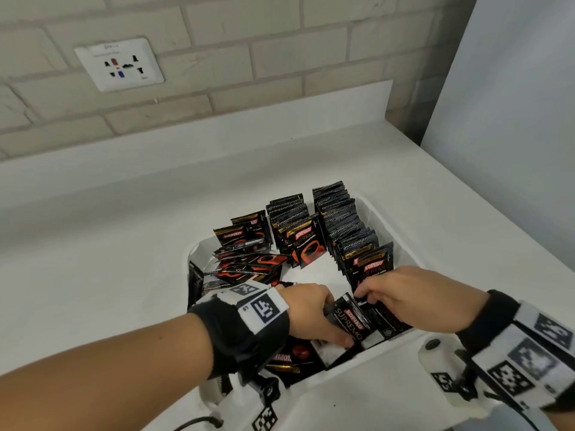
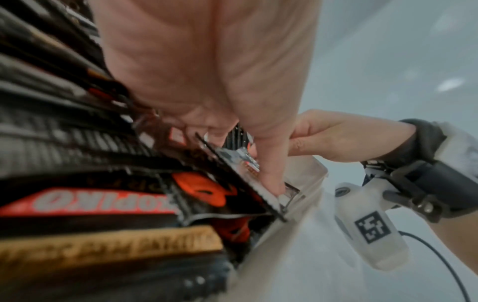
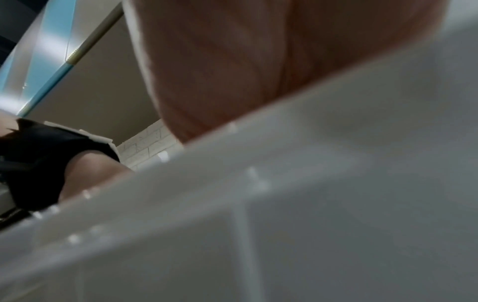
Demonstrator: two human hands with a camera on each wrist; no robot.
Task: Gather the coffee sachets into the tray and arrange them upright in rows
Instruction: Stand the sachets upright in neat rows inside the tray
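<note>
Both hands work at the near end of the white plastic tray (image 1: 401,244): the left hand (image 1: 308,312) curls its fingers around a black foil Kopiko coffee sachet (image 1: 350,318), while the right hand (image 1: 401,293) pinches that sachet's top edge with its fingertips. The sachet looks light, thin and slippery, so it probably handles best pinched at its crimped top seam. Beyond the fingers, rows of sachets (image 1: 345,222) stand upright, with loose ones (image 1: 249,265) lying flat to their left.

Upright sachet (image 1: 306,244), middle row of the tray (image 1: 401,225): red band "KOPIKO", below it "SUPREMO", a smaller line too blurred to read.
Front sachet (image 1: 371,269) of the right row: "KOPIKO", "SUPREMO".
Sachet (image 1: 351,321) at the tray's near edge: "KOPIKO", "SUPREMO", lettering tilted.
Left wrist band tag (image 1: 264,309): "L5" beside a square code.
Wall socket plate (image 1: 119,64): print illegible.
</note>
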